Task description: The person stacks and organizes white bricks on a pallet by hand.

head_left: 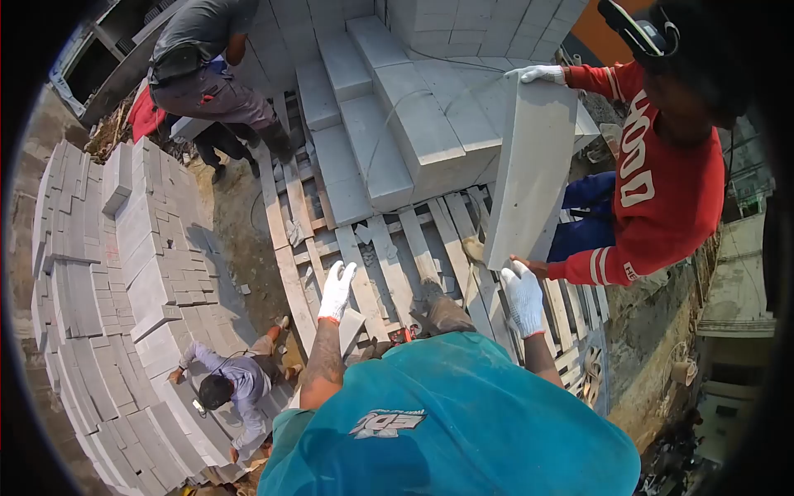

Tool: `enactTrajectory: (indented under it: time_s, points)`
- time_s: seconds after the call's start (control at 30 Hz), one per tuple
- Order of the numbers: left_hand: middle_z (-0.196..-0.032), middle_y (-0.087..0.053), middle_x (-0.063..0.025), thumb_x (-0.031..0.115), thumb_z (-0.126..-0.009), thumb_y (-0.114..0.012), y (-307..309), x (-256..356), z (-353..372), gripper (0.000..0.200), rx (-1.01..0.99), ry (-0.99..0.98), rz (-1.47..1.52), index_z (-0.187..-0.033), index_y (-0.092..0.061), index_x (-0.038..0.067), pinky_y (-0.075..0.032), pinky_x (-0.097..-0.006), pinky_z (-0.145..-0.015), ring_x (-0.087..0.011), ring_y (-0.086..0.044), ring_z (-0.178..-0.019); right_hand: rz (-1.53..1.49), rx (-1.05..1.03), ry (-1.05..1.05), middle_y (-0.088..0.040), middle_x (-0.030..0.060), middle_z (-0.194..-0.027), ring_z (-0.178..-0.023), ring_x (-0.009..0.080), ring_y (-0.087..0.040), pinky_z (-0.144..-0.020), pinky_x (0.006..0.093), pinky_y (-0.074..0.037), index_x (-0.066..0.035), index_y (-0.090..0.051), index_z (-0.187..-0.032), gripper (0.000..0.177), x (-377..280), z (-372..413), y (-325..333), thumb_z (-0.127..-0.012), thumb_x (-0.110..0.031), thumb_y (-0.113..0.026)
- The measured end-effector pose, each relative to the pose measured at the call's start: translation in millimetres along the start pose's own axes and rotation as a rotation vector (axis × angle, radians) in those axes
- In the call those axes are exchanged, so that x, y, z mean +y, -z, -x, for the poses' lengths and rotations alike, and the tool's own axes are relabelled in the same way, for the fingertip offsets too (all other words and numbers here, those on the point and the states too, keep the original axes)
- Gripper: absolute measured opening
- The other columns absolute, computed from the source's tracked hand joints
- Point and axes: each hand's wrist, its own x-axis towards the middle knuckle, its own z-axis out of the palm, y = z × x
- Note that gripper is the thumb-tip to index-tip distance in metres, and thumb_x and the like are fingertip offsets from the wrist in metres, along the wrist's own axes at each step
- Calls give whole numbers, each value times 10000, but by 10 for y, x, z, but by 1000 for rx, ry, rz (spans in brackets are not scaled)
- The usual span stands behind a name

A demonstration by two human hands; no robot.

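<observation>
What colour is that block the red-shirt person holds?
The block is pale grey, in the head view.

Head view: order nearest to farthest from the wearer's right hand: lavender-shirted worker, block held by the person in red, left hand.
1. Block: just beyond the right hand.
2. Left hand: to its left.
3. Lavender-shirted worker: lower left, beside stacked blocks.

Our left hand (pixel 337 293) hung spread, our right hand (pixel 523 301) beside a person's (pixel 662 174) block (pixel 531 165) near the pallet's (pixel 419 244) right edge.
</observation>
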Motion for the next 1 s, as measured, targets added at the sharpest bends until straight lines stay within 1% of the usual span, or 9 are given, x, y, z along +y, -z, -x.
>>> enactTrajectory:
  time_s: [0.03, 0.13, 0.17, 0.23, 0.3, 0.43, 0.73, 0.9, 1.0]
  points:
    - [-1397, -405, -212, 362, -880, -636, -341, 399, -65, 725, -78, -16, 146, -1397, -319, -35, -297, -331, -1082, -264, -392, -1301, 30, 338, 183, -573, 253, -1164, -1098, 372, -536, -925, 408, -437, 7, -576, -1181, 468, 259, -252, -8, -845, -320, -567]
    - [-1495, -225, -232, 431, -847, -655, -1343, 711, -541, 930, -325, -118, 148, -1463, -109, -2, -241, -333, -1113, -290, -251, -1387, -124, 306, 493, -492, 197, -1322, -1220, 294, -477, -1027, 337, -359, 31, -463, -1308, 577, 398, -1093, 601, -926, -395, -531]
    - [-1511, -170, -236, 533, -771, -692, -1734, 640, -672, 1083, -388, -150, 62, -1472, -54, 9, -211, -331, -1125, -303, -174, -1411, -721, 146, 185, -499, 156, -1343, -1219, 223, -489, -1027, 331, -364, 30, -438, -1335, 593, 611, -1624, 635, -930, -394, -529]
    - [-1502, -191, -229, 523, -677, -757, -2513, 535, -634, 1147, -221, -191, -90, -1467, -107, 4, -255, -357, -1109, -329, -219, -1392, -401, -111, 442, -489, 164, -1335, -1221, 231, -480, -1031, 341, -354, 40, -413, -1344, 724, -265, -2012, 578, -850, -463, -580]
    - [-1439, -304, -215, 459, -635, -789, -2477, 462, -244, 1100, 3, -383, 425, -1447, -195, 14, -284, -383, -1089, -337, -325, -1326, 47, -611, 742, -480, 173, -1327, -1223, 240, -471, -1034, 350, -344, 51, -389, -1353, 859, -1663, -2107, 369, -770, -531, -632]
    - [-1379, -394, -175, 437, -642, -801, -2375, 232, 126, 976, 197, -137, 500, -1414, -329, 73, -258, -380, -1100, -288, -324, -1334, 610, -1226, 931, -461, 190, -1311, -1226, 257, -454, -1041, 369, -324, 72, -341, -1371, 1133, -3027, -1973, -663, -610, -668, -735]
    - [-1400, -426, -165, 403, -674, -768, -1724, -390, 113, 920, 170, -168, 814, -1420, -351, 59, -282, -346, -1087, -264, -384, -1304, 490, -1348, 807, -451, 218, -1327, -1241, 293, -437, -1062, 401, -287, 84, -360, -1356, 1022, -3282, -1599, -1223, -704, -647, -652]
    - [-1220, -571, -49, 373, -792, -695, -1355, -1228, 212, 713, 343, -129, 1311, -1349, -449, 3, -363, -276, -986, -150, -520, -1100, 154, -1218, 1014, -384, 231, -1405, -1262, 362, -440, -1056, 478, -346, 55, -322, -1389, 768, -2534, -2703, -787, -901, -521, -459]
    - [-1213, -566, -36, 222, -941, -513, -1242, -1995, 268, 421, 431, -60, 1511, -1320, -483, 40, -388, -275, -972, -114, -515, -1083, 456, -1023, 882, -326, 252, -1416, -1289, 373, -379, -1060, 444, -341, 50, -221, -1414, 907, -1832, -1227, -1908, -722, -404, -590]
